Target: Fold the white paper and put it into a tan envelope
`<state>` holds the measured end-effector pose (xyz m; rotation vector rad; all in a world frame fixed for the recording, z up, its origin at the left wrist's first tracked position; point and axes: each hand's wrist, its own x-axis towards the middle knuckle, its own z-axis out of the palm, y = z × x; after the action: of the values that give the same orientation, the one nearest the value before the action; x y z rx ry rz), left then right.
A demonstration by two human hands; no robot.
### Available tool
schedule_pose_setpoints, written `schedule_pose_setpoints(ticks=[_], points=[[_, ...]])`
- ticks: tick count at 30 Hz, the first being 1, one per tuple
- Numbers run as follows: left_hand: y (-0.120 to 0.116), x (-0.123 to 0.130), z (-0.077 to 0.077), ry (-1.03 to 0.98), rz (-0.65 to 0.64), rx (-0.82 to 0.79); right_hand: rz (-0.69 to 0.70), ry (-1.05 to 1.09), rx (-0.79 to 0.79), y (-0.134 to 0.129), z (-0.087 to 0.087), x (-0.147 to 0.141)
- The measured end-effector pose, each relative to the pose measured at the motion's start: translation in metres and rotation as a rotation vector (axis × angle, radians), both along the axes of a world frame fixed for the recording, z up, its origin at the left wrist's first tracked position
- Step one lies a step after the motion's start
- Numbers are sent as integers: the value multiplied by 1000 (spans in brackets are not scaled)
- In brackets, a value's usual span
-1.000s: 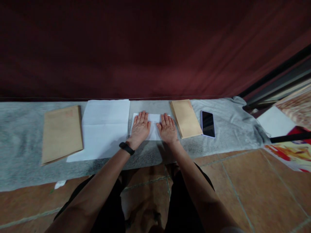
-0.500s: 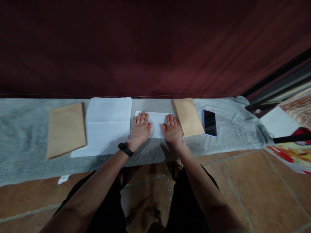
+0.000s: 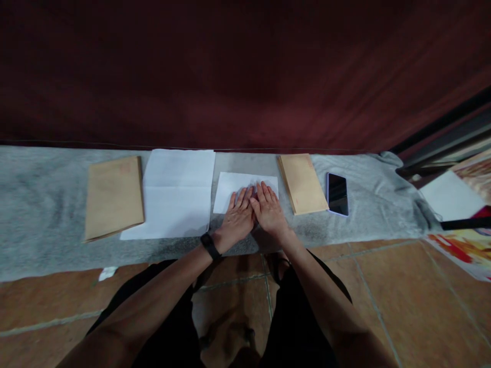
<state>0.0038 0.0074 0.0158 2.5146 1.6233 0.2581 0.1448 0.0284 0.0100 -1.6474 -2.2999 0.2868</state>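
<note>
From my end of the feed, I have both hands working on the small white paper [image 3: 230,185], which lies midway along the grey cloth [image 3: 383,204], a little nearer the near edge than the maroon hanging [image 3: 245,112] beyond the far edge. The left hand [image 3: 238,220] is flat, palm down, fingers straight and slightly fanned; the right hand [image 3: 269,210] is just as flat, its thumb against the left hand. Neither grips anything; the fingers rest on the paper, the palms towards the cloth's near edge. I judge the step to be pressing the paper flat, probably along a fold (my fingers hide too much to be sure). To the left, the large white sheet [image 3: 176,204] reaches almost to the far edge, with 1 crease across it and a brown envelope [image 3: 114,199] over its left side. Towards the right end sit more brown envelopes [image 3: 304,184] and a phone [image 3: 337,194]. To my mind, the next move calls for even pressure outwards to both short sides, without skidding the paper on that soft cloth.
</note>
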Motion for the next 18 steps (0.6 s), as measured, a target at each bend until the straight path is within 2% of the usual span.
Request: schedule_pose_setpoints(ticks=[5, 18], points=[[0, -8, 1, 31, 27, -4, 29, -24, 29, -5, -9, -1], [-3, -28, -2, 15, 102, -29, 9, -108, 135, -8, -23, 20]])
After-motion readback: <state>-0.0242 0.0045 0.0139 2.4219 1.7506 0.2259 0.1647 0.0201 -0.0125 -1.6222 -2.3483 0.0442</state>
